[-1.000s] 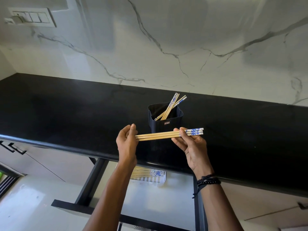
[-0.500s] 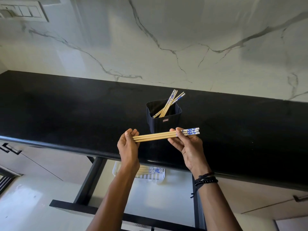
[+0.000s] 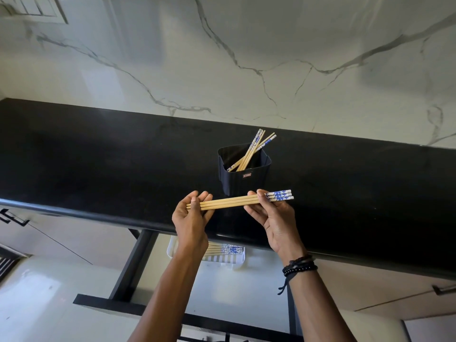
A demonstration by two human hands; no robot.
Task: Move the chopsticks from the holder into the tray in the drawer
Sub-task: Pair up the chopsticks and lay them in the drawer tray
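Both hands, left hand (image 3: 191, 218) and right hand (image 3: 274, 218), clamped on chopstick bundle (image 3: 232, 202), holder (image 3: 244, 176) label unreadable

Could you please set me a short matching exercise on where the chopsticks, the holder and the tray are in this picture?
Things:
1. bundle of chopsticks
2. black holder
3. white tray
4. loose chopsticks

Places:
A. in the open drawer
B. leaning inside the holder
C. held level between left hand and right hand
D. standing on the black counter

Pairs: 1-C, 2-D, 3-A, 4-B
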